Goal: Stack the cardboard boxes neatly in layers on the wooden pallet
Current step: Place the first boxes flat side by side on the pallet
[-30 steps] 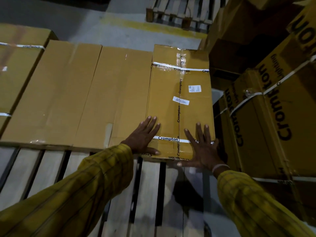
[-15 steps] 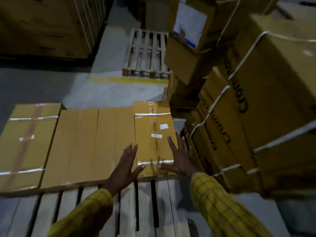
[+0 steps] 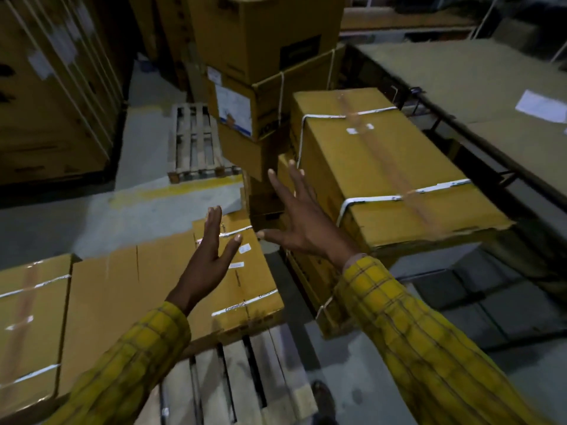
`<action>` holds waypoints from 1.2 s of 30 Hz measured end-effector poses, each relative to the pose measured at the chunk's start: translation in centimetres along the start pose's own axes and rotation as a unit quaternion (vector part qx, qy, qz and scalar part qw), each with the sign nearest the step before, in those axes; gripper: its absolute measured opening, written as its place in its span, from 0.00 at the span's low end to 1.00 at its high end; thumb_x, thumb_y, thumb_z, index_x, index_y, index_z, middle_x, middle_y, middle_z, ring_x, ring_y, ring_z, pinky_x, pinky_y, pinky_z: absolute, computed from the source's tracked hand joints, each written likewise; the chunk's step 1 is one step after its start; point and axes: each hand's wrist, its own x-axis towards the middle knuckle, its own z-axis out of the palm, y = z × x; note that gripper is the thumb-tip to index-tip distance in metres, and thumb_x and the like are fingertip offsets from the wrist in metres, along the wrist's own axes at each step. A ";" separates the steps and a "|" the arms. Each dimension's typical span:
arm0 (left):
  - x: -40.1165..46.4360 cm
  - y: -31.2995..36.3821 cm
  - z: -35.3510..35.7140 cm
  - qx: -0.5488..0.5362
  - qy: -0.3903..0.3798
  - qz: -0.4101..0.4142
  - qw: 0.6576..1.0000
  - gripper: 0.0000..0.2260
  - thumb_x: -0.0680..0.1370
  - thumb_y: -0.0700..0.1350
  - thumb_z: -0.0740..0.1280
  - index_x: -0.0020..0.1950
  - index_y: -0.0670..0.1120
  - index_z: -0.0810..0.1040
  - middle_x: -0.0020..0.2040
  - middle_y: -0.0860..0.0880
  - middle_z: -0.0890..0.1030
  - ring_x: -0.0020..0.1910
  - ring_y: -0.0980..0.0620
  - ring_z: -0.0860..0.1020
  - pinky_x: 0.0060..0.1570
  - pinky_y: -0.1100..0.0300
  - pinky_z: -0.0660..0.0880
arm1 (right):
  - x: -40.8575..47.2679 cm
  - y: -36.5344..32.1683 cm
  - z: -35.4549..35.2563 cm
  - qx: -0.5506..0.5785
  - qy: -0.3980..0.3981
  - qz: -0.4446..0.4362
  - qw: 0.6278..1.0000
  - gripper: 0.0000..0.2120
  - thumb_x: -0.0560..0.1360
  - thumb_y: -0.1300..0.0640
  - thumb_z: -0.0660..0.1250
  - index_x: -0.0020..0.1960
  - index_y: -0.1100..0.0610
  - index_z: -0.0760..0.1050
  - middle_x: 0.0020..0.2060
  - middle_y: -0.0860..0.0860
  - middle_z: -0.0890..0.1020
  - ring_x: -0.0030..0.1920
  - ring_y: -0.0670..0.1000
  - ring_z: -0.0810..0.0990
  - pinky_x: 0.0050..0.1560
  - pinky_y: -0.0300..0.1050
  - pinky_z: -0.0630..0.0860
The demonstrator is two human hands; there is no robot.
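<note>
A row of flat cardboard boxes lies on the wooden pallet [image 3: 270, 372]; the rightmost one [image 3: 254, 286] carries white straps and small labels. My left hand [image 3: 211, 259] hovers above that box with straight fingers, holding nothing. Raised to the right, my right hand [image 3: 299, 219] has its fingers spread in the air beside a large strapped box [image 3: 389, 176] that tops a leaning pile. Neither hand touches a box.
More strapped boxes [image 3: 27, 320] lie at the left of the pallet. A tall stack of boxes [image 3: 267, 35] rises behind the pile. An empty pallet [image 3: 196, 145] lies on the floor beyond a yellow line. Big cartons [image 3: 52, 87] wall the left; flat cardboard sheets [image 3: 478, 78] lie at right.
Both hands have lifted off the rightmost box on the pallet and risen into the air. My view has swung up and right toward the pile of strapped boxes.
</note>
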 end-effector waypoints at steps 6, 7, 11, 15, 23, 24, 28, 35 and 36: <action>3.3 9.5 5.3 -0.059 0.017 0.011 0.998 0.33 0.83 0.63 0.58 0.83 0.65 0.43 0.83 0.65 0.44 0.82 0.59 0.49 0.76 0.57 0.53 | -1.2 2.3 -9.7 -0.035 -0.005 -0.013 0.999 0.52 0.70 0.31 0.72 0.84 0.42 0.47 0.82 0.48 0.34 0.82 0.54 0.33 0.79 0.58 0.50; 4.2 10.9 6.4 -0.071 0.016 0.012 0.997 0.33 0.83 0.63 0.58 0.83 0.65 0.43 0.83 0.64 0.45 0.82 0.59 0.50 0.76 0.57 0.53 | -1.1 3.6 -11.3 -0.039 -0.007 -0.013 0.999 0.52 0.70 0.30 0.72 0.84 0.42 0.48 0.83 0.48 0.34 0.82 0.54 0.34 0.79 0.58 0.51; 8.3 15.5 10.8 -0.118 0.004 0.009 0.993 0.33 0.83 0.64 0.59 0.83 0.65 0.45 0.83 0.63 0.47 0.82 0.58 0.50 0.76 0.56 0.54 | 0.1 10.6 -15.6 -0.055 -0.006 0.026 0.998 0.50 0.72 0.33 0.73 0.84 0.45 0.51 0.84 0.52 0.41 0.83 0.57 0.41 0.80 0.61 0.54; 11.6 18.0 14.8 -0.209 -0.001 -0.007 0.978 0.31 0.83 0.61 0.62 0.83 0.64 0.52 0.81 0.64 0.57 0.80 0.58 0.59 0.78 0.50 0.62 | 0.9 17.6 -16.8 -0.064 -0.022 0.074 0.995 0.47 0.74 0.31 0.70 0.84 0.45 0.52 0.84 0.52 0.43 0.83 0.59 0.41 0.81 0.62 0.51; 15.6 18.8 18.5 -0.266 0.014 -0.067 0.962 0.30 0.85 0.45 0.64 0.84 0.57 0.55 0.76 0.54 0.71 0.70 0.50 0.75 0.70 0.51 0.74 | 0.2 26.8 -20.6 -0.136 -0.063 0.210 0.966 0.49 0.73 0.28 0.67 0.84 0.43 0.47 0.83 0.53 0.36 0.81 0.65 0.35 0.76 0.74 0.38; 16.1 18.7 18.7 -0.264 0.021 -0.075 0.961 0.29 0.85 0.45 0.65 0.83 0.57 0.56 0.74 0.53 0.73 0.69 0.49 0.77 0.68 0.48 0.76 | 0.0 27.9 -21.0 -0.124 -0.065 0.234 0.962 0.51 0.72 0.27 0.68 0.84 0.43 0.46 0.83 0.54 0.36 0.81 0.66 0.36 0.76 0.73 0.40; 17.5 18.6 19.0 -0.288 0.050 -0.117 0.949 0.28 0.84 0.43 0.66 0.81 0.55 0.59 0.70 0.49 0.76 0.62 0.48 0.80 0.56 0.51 0.82 | -0.9 30.5 -21.2 -0.020 -0.026 0.256 0.966 0.61 0.61 0.19 0.71 0.82 0.48 0.53 0.80 0.57 0.59 0.78 0.63 0.62 0.73 0.63 0.68; 16.5 18.3 17.4 -0.319 0.052 -0.102 0.941 0.29 0.82 0.42 0.69 0.80 0.57 0.62 0.67 0.51 0.79 0.60 0.49 0.82 0.50 0.57 0.84 | -0.7 28.8 -21.0 -0.024 0.031 0.220 0.975 0.58 0.62 0.27 0.77 0.83 0.49 0.56 0.78 0.56 0.67 0.74 0.60 0.69 0.70 0.60 0.71; 16.1 18.2 16.7 -0.320 0.054 -0.096 0.941 0.29 0.82 0.43 0.69 0.80 0.57 0.63 0.68 0.51 0.79 0.60 0.49 0.82 0.51 0.56 0.84 | -0.8 28.1 -21.0 -0.022 0.031 0.218 0.975 0.58 0.62 0.27 0.77 0.83 0.48 0.56 0.78 0.55 0.67 0.74 0.60 0.69 0.70 0.61 0.71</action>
